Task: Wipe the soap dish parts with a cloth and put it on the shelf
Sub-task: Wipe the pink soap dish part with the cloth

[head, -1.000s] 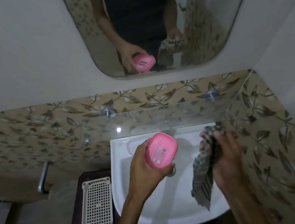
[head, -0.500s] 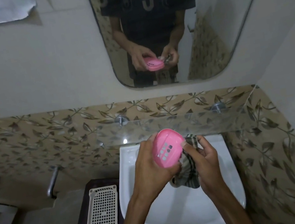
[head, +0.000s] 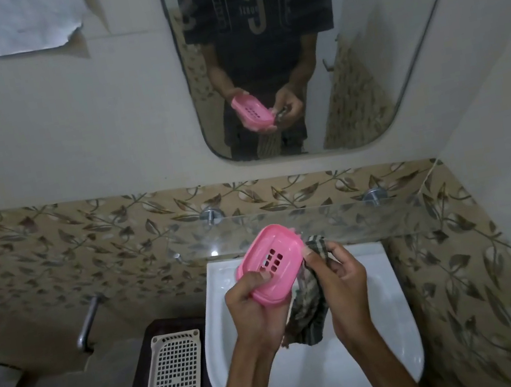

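- Sink [head: 381,273] as your landmark: both of your hands work directly above its white basin, so drips or grit from the wiping should fall into it.
- Your left hand [head: 254,309] carries the pink soap dish [head: 271,262]; its grip is closed on the near end, thumb on top by the drain slots and fingers beneath. The dish tilts up and away from you, which exposes its right edge to the cloth.
- Your right hand [head: 344,280] has its grip closed on the checked cloth [head: 311,306], bunched at the fingertips and pressed to the dish's right edge. The rest of the cloth hangs loose below, over the basin.
- Judging by this, you are wiping the pink part, and shelving it is not yet done.
- Above the back of the sink runs the glass shelf [head: 387,214], held on two metal pegs. It sits just beyond the raised dish and is a short reach from where you hold it.
- Left of the sink, the white grid tray [head: 171,382] lies flat on a dark stool [head: 168,326]. It looks like the dish's other part, parked there while your hands are busy; I cannot tell whether it has been wiped.
- The mirror [head: 356,39] above the sink repeats the same hold.
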The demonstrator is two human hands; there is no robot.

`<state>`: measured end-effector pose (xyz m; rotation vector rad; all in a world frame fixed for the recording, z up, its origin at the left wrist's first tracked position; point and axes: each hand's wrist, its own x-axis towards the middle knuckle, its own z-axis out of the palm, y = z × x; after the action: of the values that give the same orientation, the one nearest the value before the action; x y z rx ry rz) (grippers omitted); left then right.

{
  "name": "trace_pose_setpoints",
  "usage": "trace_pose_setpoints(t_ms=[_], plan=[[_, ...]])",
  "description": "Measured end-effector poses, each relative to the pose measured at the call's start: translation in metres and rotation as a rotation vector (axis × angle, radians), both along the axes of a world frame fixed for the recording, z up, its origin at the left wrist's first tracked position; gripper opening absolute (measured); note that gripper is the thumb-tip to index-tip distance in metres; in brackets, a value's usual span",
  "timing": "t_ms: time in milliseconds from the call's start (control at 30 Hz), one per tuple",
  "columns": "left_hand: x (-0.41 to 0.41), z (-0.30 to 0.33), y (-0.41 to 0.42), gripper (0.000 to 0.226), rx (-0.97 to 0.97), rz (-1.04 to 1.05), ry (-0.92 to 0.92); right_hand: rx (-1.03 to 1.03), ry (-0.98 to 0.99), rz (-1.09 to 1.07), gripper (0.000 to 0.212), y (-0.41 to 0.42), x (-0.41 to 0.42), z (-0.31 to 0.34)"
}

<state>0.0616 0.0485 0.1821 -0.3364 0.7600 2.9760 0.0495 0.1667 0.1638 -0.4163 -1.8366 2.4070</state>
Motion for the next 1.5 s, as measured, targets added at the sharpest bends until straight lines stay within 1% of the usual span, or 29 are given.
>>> trace_pose_setpoints(t_ms=[100,167,233,267,333,400,467,533,600,700,833,933,1000,1133,1267,1300,1400,1500], plan=[[-0.004,-0.002,-0.007,0.049,-0.067,-0.002,-0.011,0.306,0.135,-0.044,0.021,0.006,0.005,0.004],[-0.006,-0.004,-0.012,0.051,-0.087,-0.008,-0.004,0.571,0.234,-0.063,0.019,0.011,0.003,0.008],[-0.008,-0.004,-0.018,0.052,-0.093,-0.036,0.032,0.815,0.339,-0.038,0.022,0.016,-0.001,0.015],[-0.009,-0.002,-0.02,0.054,-0.088,-0.064,0.051,0.884,0.378,0.007,0.022,0.017,-0.003,0.018],[-0.011,0.001,-0.023,0.055,-0.061,-0.128,0.063,0.954,0.411,0.133,0.019,0.016,-0.005,0.023],[-0.013,0.002,-0.023,0.054,-0.055,-0.158,0.064,0.992,0.42,0.229,0.02,0.017,-0.006,0.022],[-0.013,0.001,-0.023,0.053,-0.061,-0.143,0.049,1.013,0.408,0.254,0.021,0.02,-0.008,0.018],[-0.013,0.0,-0.021,0.053,-0.087,-0.139,0.028,0.98,0.362,0.21,0.018,0.02,-0.008,0.013],[-0.011,-0.002,-0.017,0.053,-0.121,-0.143,0.011,0.958,0.307,0.135,0.023,0.019,-0.008,0.008],[-0.012,-0.005,-0.016,0.055,-0.127,-0.126,-0.004,0.91,0.281,0.087,0.025,0.015,-0.007,0.003],[-0.013,-0.008,-0.015,0.055,-0.136,-0.112,-0.007,0.936,0.305,0.048,0.017,0.013,-0.008,0.0],[-0.015,-0.013,-0.011,0.049,-0.128,-0.076,-0.074,0.95,0.328,0.108,0.011,0.003,0.0,-0.005],[-0.015,-0.017,-0.01,0.044,-0.132,-0.05,-0.106,0.948,0.376,0.158,0.012,0.002,0.002,-0.007],[-0.016,-0.019,-0.008,0.039,-0.113,-0.049,-0.078,0.945,0.388,0.035,0.015,0.009,-0.006,-0.005],[-0.02,-0.018,-0.006,0.035,-0.125,-0.062,-0.124,0.933,0.487,0.17,0.015,0.002,0.006,-0.008],[-0.021,-0.018,-0.006,0.035,-0.116,-0.065,-0.116,0.925,0.467,0.163,0.015,0.003,0.002,-0.008],[-0.024,-0.019,-0.006,0.036,-0.117,-0.05,-0.084,0.953,0.374,0.05,0.015,0.008,-0.01,-0.006],[-0.026,-0.02,-0.006,0.033,-0.13,-0.04,-0.085,0.98,0.415,0.145,0.021,0.004,-0.005,-0.008]])
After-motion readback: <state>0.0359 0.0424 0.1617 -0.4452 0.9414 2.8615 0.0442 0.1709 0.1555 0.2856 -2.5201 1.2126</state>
